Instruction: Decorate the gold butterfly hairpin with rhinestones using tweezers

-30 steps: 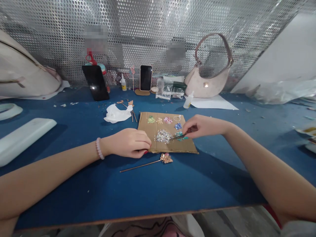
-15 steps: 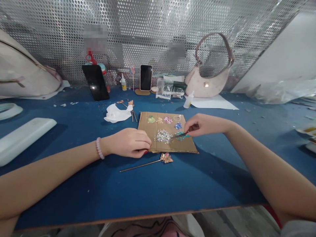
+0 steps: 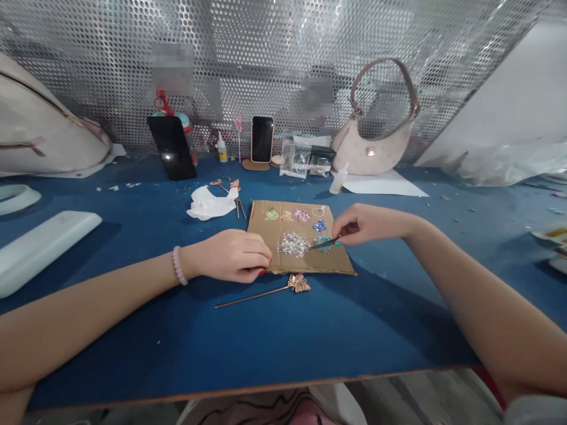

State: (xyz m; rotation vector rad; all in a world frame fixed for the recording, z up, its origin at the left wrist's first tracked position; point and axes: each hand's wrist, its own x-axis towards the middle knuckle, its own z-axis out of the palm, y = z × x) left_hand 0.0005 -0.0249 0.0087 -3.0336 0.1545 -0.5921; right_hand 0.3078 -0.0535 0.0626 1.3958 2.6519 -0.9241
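Note:
My right hand (image 3: 357, 224) pinches a pair of dark tweezers (image 3: 326, 242), whose tips are at the right edge of a heap of clear rhinestones (image 3: 294, 244). Under the tweezers lies a teal rhinestone pile (image 3: 323, 248), with a blue pile (image 3: 319, 226) just behind it. My left hand (image 3: 234, 255) rests with curled fingers at the left front corner of the cardboard sheet (image 3: 310, 267). Green (image 3: 271, 213), pale yellow (image 3: 287, 216) and pink (image 3: 302, 215) piles line the cardboard's back. In front of it lies a hairpin (image 3: 261, 294) with a gold flower head.
Behind my left hand lie crumpled white paper (image 3: 211, 203) and more hairpins (image 3: 239, 200). Farther back stand a dark tablet (image 3: 172, 147), a phone (image 3: 262, 139), glue bottles (image 3: 339, 179) and a handbag (image 3: 376, 144). At left lies a long white case (image 3: 48, 251).
My right hand and the tweezers have shifted very slightly to the right, so the tips are now at the clear heap's edge. My left hand stays where it was.

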